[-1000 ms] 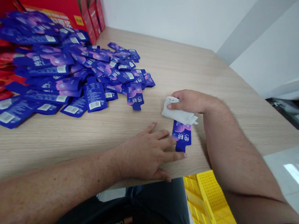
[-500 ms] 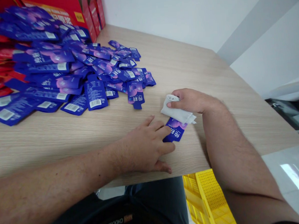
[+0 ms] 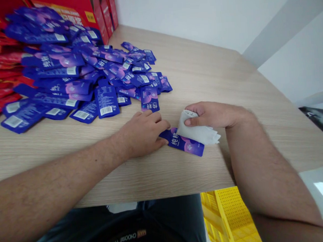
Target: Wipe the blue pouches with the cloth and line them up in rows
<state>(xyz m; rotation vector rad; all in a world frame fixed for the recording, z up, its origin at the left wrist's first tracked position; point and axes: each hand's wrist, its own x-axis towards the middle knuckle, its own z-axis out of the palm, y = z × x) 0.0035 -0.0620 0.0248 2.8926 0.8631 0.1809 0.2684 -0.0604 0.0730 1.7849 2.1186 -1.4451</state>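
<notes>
A single blue-purple pouch (image 3: 189, 144) with pink shapes and white lettering lies on the table in front of me, slanting down to the right. My left hand (image 3: 147, 132) pinches its left end between thumb and fingers, which partly hide that end. A folded white cloth (image 3: 197, 130) is gripped in my right hand (image 3: 208, 115), thumb on top. The cloth lies against the pouch's upper edge and covers part of it. Beyond my left hand is a large heap of similar pouches (image 3: 106, 98); the closest one almost meets my knuckles.
Red pouches (image 3: 2, 77) are stacked at the far left, in front of red printed cartons (image 3: 92, 21). A white wall (image 3: 178, 19) borders the wood-grain table (image 3: 202, 68) at the back. Below the front edge, a yellow plastic crate (image 3: 231, 211) stands beside my legs.
My left hand has moved forward and left, closing on the pouch's end. The pouch has swung round and now lies more crosswise. My right hand keeps the cloth, with only a slight shift.
</notes>
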